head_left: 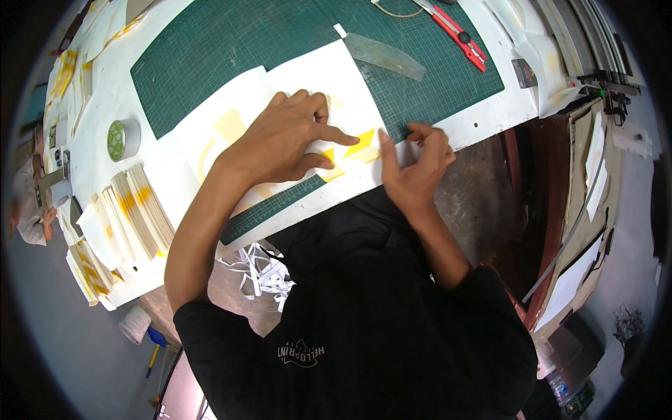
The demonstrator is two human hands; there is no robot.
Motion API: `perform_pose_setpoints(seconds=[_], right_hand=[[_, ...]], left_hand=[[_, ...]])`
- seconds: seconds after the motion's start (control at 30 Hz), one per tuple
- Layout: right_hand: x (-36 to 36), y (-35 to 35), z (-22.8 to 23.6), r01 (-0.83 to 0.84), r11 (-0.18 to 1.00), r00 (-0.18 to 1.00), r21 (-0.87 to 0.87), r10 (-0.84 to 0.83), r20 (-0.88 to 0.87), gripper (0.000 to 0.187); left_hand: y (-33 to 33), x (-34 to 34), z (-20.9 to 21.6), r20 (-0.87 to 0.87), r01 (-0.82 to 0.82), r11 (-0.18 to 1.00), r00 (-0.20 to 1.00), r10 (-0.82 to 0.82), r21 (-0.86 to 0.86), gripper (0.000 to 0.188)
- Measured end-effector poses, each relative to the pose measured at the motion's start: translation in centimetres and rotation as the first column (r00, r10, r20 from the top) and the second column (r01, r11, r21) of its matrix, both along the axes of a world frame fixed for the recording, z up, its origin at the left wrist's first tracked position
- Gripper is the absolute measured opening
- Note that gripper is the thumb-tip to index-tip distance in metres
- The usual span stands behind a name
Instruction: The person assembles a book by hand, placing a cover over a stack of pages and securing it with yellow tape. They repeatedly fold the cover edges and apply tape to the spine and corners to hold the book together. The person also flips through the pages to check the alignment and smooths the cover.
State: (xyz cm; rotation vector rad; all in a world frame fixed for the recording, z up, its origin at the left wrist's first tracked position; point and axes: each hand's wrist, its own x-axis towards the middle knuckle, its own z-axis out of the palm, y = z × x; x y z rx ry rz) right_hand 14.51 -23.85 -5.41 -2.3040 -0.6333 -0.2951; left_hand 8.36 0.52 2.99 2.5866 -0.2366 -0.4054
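Note:
A white paper sheet with yellow printed shapes [350,77] lies over the green cutting mat [203,52] and reaches to the table's near edge. On it rests my left hand [287,136], with index finger and thumb stretched apart at a yellow patch [362,143] and the other fingers bent. At the sheet's right edge is my right hand [418,164], its thumb tip against the paper there. The index finger stands off from that thumb, the remaining fingers curl, and nothing shows between them. A translucent flat strip [385,56] lies just beyond the sheet.
A red cutter knife [458,36] lies at the mat's far right. Left of the sheet stand a tape roll [124,139] and stacks of folded yellow-printed paper [133,210]. White paper offcuts [262,271] lie on the floor below. Another person [31,199] is at the far left.

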Motion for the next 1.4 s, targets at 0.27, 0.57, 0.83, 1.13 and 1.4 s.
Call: perform_pose_setpoints(seconds=[0.27, 0.57, 0.83, 1.13, 1.4], right_hand=[[8.0, 2.5, 2.5, -0.197, 0.979, 0.978, 0.060, 0.192, 0.076, 0.046], [13.4, 5.2, 5.2, -0.279, 0.934, 0.933, -0.223, 0.209, -0.293, 0.034], [2.3, -1.3, 6.5, -0.163, 0.932, 0.544, 0.323, 0.358, -0.759, 0.020], [-6.7, 2.0, 3.8, -0.212, 0.928, 0.554, 0.307, 0.373, -0.745, 0.021], [-4.5, 0.4, 3.4, -0.142, 0.983, 0.757, 0.117, 0.184, -0.627, 0.023]], left_hand=[[0.4, -0.2, -0.8, 0.078, 0.016, 0.999, 0.997, -0.014, -0.029, 0.041], [0.2, 0.0, -0.2, 0.041, 0.006, 0.999, 0.999, -0.005, -0.040, 0.035], [0.4, -0.2, -1.3, 0.103, 0.007, 0.999, 0.995, -0.002, -0.049, 0.035], [0.5, 0.3, -0.9, 0.038, 0.011, 1.000, 0.999, -0.010, -0.026, 0.036], [0.0, 0.3, -0.8, 0.048, -0.036, 0.999, 0.998, 0.037, -0.018, 0.046]])
